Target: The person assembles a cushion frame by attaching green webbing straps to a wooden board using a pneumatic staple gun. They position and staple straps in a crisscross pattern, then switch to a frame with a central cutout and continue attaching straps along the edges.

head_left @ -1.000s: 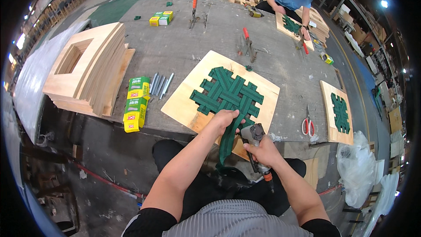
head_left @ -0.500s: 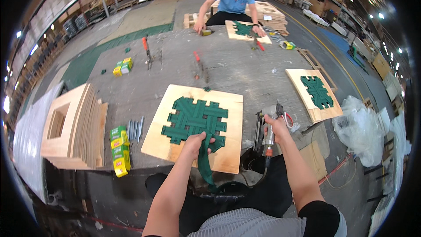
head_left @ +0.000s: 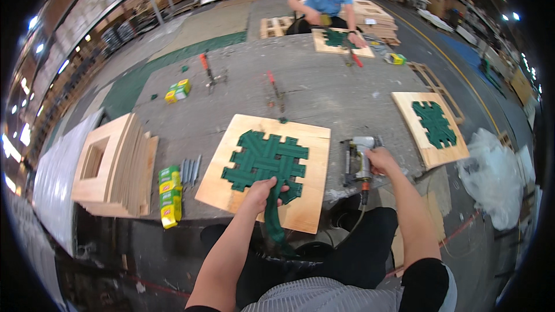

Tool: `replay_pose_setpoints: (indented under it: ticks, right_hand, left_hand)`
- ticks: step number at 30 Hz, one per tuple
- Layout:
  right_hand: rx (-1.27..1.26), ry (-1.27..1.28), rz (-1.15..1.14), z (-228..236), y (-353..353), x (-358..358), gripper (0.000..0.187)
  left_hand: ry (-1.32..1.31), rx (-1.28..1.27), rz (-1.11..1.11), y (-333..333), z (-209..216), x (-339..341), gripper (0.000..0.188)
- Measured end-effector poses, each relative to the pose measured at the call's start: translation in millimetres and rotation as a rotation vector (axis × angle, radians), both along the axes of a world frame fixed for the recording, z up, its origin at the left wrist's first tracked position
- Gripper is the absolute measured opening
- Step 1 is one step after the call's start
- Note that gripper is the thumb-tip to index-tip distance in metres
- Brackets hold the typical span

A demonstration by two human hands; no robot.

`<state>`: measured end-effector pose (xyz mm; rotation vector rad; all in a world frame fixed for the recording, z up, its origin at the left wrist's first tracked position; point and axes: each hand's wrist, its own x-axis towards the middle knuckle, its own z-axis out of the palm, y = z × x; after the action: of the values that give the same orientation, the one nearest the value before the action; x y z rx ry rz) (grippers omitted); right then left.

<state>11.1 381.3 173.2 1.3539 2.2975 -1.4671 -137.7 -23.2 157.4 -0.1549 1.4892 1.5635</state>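
- One green strap [head_left: 273, 222] hangs from your left hand [head_left: 263, 194] down past the front edge of the table [head_left: 237, 101].
- Your left hand is closed on that strap, thumb on top, at the near side of the green weave [head_left: 263, 159].
- That weave lies on the pale wooden board [head_left: 312, 190], which sits turned a little on the table, right in front of you.
- Your right hand [head_left: 378, 160] is at the gun [head_left: 363, 162], fingers against its right side; you cannot tell from this view whether they grip it or merely touch.
- The gun is just beside the board, on its right, with its orange fitting and hose toward you.
- To your left, yellow-and-green boxes [head_left: 170, 196] stand by the silver staples [head_left: 191, 170], with stacked frames [head_left: 113, 167] farther left.
- Beyond the board are two red-handled tools [head_left: 273, 81] and more small boxes [head_left: 177, 91].
- To your right, a second board [head_left: 430, 153] bears another green weave, near some clear plastic [head_left: 491, 182].
- Across the table, a co-worker [head_left: 324, 0] in a blue shirt has one hand on a third board [head_left: 364, 52].
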Motion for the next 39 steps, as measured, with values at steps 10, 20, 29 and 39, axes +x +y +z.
replay_pose_setpoints:
  ticks: [10, 20, 29, 39]
  right_hand:
    - [0.709, -0.112, 0.196, -11.1, 8.3, 54.1, 0.070]
    - [0.270, 0.309, 0.278, 29.2, -14.8, 81.5, 0.069]
    - [0.789, 0.238, 1.292, 47.2, -119.0, 18.5, 0.056]
    - [0.851, 0.282, 1.587, 22.7, -132.2, -37.3, 0.042]
  left_hand:
    - [-0.001, 0.007, 0.028, -14.7, 2.2, 3.4, 0.038]
    - [0.133, 0.125, 0.105, -23.6, -11.6, 18.9, 0.036]
    - [0.839, -0.029, 0.126, -7.3, -19.1, 32.8, 0.035]
    - [0.279, 0.051, 0.070, -11.0, 23.3, 47.2, 0.033]
